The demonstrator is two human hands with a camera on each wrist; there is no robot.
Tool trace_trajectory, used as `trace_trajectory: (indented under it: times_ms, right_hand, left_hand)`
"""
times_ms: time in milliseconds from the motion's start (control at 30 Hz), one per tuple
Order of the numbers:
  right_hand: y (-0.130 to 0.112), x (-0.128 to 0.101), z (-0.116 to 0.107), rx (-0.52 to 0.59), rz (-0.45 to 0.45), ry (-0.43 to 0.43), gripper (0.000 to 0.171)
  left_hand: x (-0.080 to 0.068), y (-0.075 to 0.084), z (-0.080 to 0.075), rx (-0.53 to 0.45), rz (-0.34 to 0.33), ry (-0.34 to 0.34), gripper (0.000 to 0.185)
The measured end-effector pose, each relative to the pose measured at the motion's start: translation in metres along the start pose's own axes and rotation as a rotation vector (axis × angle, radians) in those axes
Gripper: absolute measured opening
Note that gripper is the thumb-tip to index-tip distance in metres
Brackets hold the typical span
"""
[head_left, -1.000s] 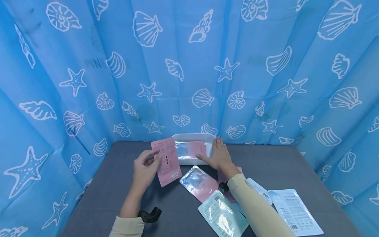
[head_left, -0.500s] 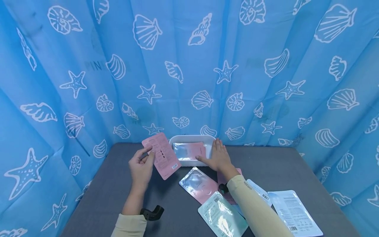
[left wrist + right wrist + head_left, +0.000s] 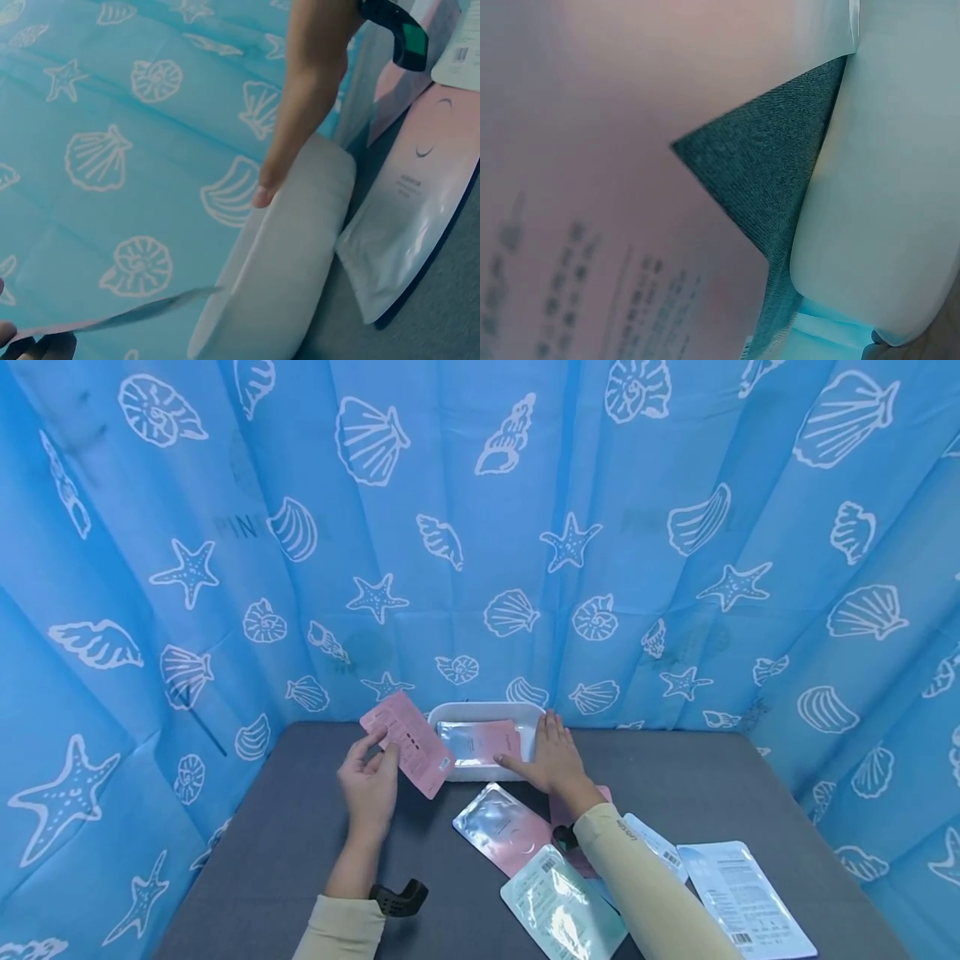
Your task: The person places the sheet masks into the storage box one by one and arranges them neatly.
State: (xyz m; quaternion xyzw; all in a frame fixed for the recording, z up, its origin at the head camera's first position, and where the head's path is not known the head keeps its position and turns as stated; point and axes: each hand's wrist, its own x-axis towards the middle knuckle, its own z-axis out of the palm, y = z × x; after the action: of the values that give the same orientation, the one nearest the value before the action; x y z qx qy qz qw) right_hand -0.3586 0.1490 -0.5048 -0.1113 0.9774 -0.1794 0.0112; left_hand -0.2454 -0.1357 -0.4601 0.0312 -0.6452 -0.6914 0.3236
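Observation:
My left hand (image 3: 369, 779) pinches a pink sachet (image 3: 408, 742) by its lower left edge and holds it tilted above the grey table, just left of a white tray (image 3: 486, 710). The sachet shows edge-on in the left wrist view (image 3: 127, 318). Inside the tray lies a silver and pink sachet (image 3: 478, 742). My right hand (image 3: 553, 757) rests flat, fingers straight, against the tray's right front corner (image 3: 300, 225), thumb along the front rim. The right wrist view shows the tray wall (image 3: 885, 187) and a blurred pink sachet (image 3: 615, 150).
Several more sachets lie on the grey table (image 3: 300, 843) in front of the tray: a silver-pink one (image 3: 501, 825), a mint one (image 3: 558, 906) and white ones (image 3: 742, 893) at the right. Blue shell-print curtains (image 3: 480, 527) close in the table on three sides.
My left hand has lifted the pink sachet up and back toward the tray's left end, tilting it more. The right hand has stayed on the tray.

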Motion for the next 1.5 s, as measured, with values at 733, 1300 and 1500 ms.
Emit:
trace_trajectory:
  times_ms: [733,1300,1500]
  right_hand:
    - [-0.002,0.004,0.0,-0.027,0.016,-0.004,0.13]
    - [-0.001,0.002,0.002,-0.006,0.026,0.0,0.131]
    - [0.0,0.002,0.002,-0.022,0.028,-0.002,0.131]
  left_hand:
    - [-0.008,-0.024,0.013,0.027,-0.093,-0.057,0.026]
    - [-0.009,-0.022,0.018,0.069,-0.043,-0.089,0.017]
    - [-0.01,-0.021,0.017,0.118,-0.054,-0.08,0.015]
